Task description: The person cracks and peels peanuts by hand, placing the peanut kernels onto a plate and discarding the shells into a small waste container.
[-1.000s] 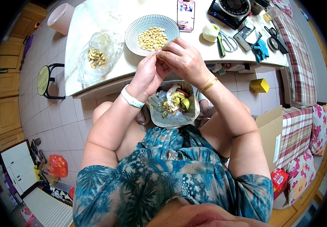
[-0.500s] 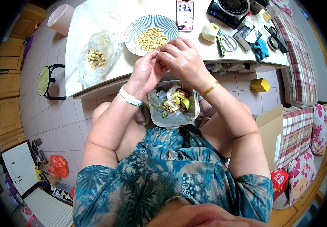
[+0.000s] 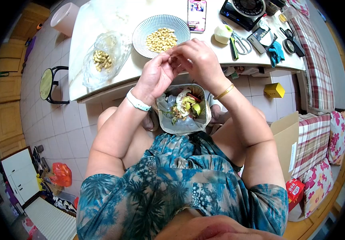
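My left hand (image 3: pixel 157 75) and my right hand (image 3: pixel 194 60) meet at the table's front edge, fingers bent and pinched together. Whatever lies between their fingertips is too small and hidden to make out. Just behind them a striped bowl (image 3: pixel 140 40) holds a heap of pale shelled peanuts (image 3: pixel 161 39). To the left, a clear plastic bag (image 3: pixel 116 52) lies open with several unshelled peanuts (image 3: pixel 101 61) in it. Below my hands, between my legs, stands a lined waste bin (image 3: pixel 180 129) with peels and scraps inside.
On the table (image 3: pixel 80 86) are a phone (image 3: pixel 197 15), a pale round fruit (image 3: pixel 222 33), scissors (image 3: pixel 243 46), a blue cloth (image 3: pixel 276 54) and a black scale (image 3: pixel 240 16). A stool (image 3: pixel 46 86) stands left, a yellow box (image 3: pixel 274 90) on the floor right.
My right hand's fingers have lifted and spread slightly from my left fingertips, and its wrist has shifted a little right. My left hand stays nearly in place.
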Action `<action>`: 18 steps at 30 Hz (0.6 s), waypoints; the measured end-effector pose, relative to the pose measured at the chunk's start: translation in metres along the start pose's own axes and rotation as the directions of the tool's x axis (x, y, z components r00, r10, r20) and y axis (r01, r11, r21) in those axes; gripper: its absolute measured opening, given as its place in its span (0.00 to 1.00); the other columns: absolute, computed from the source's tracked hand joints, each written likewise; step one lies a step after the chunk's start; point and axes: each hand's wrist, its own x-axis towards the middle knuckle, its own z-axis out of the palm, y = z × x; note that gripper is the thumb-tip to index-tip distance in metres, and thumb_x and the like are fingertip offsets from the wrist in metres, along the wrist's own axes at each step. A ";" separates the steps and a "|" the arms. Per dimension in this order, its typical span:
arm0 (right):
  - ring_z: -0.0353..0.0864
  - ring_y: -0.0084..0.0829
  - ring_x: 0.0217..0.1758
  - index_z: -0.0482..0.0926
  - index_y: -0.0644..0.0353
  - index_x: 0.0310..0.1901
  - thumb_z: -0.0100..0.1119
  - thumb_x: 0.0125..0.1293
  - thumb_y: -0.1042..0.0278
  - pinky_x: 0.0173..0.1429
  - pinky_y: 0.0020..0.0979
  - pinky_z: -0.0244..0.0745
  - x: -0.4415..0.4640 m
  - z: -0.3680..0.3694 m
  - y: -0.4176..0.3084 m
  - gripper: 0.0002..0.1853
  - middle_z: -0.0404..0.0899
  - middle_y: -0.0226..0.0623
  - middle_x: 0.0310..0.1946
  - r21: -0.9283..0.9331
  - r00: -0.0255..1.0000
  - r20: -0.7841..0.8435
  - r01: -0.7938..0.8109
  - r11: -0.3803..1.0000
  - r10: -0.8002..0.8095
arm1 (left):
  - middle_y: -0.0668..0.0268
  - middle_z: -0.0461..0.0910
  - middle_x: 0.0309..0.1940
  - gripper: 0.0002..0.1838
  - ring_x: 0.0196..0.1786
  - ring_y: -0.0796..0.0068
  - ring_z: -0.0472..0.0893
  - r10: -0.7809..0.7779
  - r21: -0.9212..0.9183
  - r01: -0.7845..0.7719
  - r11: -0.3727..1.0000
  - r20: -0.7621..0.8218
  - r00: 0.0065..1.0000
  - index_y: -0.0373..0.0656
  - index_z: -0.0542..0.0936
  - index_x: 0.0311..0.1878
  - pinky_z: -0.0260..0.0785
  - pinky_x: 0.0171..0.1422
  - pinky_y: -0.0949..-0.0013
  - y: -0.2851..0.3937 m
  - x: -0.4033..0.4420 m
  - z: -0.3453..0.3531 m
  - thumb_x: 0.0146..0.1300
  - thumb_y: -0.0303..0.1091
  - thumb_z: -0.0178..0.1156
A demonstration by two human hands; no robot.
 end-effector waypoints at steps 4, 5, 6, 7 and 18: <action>0.87 0.32 0.41 0.85 0.63 0.45 0.69 0.63 0.73 0.49 0.30 0.81 -0.001 0.000 0.009 0.10 0.87 0.38 0.39 0.390 0.923 0.040 -0.367 0.844 0.383 | 0.53 0.77 0.59 0.20 0.63 0.62 0.78 0.027 -0.020 -0.027 0.999 -0.016 1.000 0.30 0.67 0.68 0.73 0.73 0.57 0.004 -0.005 0.010 0.77 0.28 0.42; 0.87 0.27 0.43 0.85 0.63 0.47 0.70 0.65 0.72 0.50 0.27 0.81 -0.001 0.000 0.012 0.11 0.88 0.38 0.40 0.468 0.893 0.077 -0.425 0.775 0.443 | 0.52 0.76 0.60 0.21 0.64 0.61 0.78 0.034 -0.003 -0.035 0.999 -0.047 0.998 0.29 0.67 0.68 0.72 0.74 0.56 0.005 -0.006 0.013 0.77 0.27 0.42; 0.87 0.27 0.43 0.85 0.63 0.47 0.70 0.65 0.72 0.50 0.27 0.81 -0.001 0.001 0.016 0.11 0.88 0.38 0.40 0.469 0.893 0.078 -0.425 0.774 0.443 | 0.50 0.76 0.62 0.21 0.66 0.60 0.77 0.027 -0.008 -0.027 1.000 -0.050 0.998 0.29 0.66 0.69 0.72 0.75 0.56 0.005 -0.006 0.013 0.77 0.26 0.43; 0.87 0.25 0.44 0.85 0.65 0.48 0.70 0.66 0.71 0.52 0.26 0.81 -0.002 0.001 0.020 0.11 0.89 0.38 0.41 0.550 0.864 0.126 -0.469 0.691 0.487 | 0.50 0.76 0.62 0.21 0.66 0.60 0.77 0.026 -0.007 -0.027 1.000 -0.050 0.998 0.29 0.66 0.69 0.72 0.75 0.56 0.005 -0.007 0.013 0.77 0.26 0.43; 0.85 0.21 0.46 0.84 0.66 0.50 0.69 0.69 0.70 0.55 0.25 0.79 0.002 -0.009 0.020 0.12 0.88 0.35 0.42 0.784 0.772 0.250 -0.516 0.347 0.584 | 0.47 0.76 0.65 0.23 0.68 0.60 0.78 -0.054 0.254 0.053 0.966 -0.002 0.999 0.29 0.66 0.72 0.78 0.68 0.68 0.009 -0.016 0.015 0.76 0.22 0.51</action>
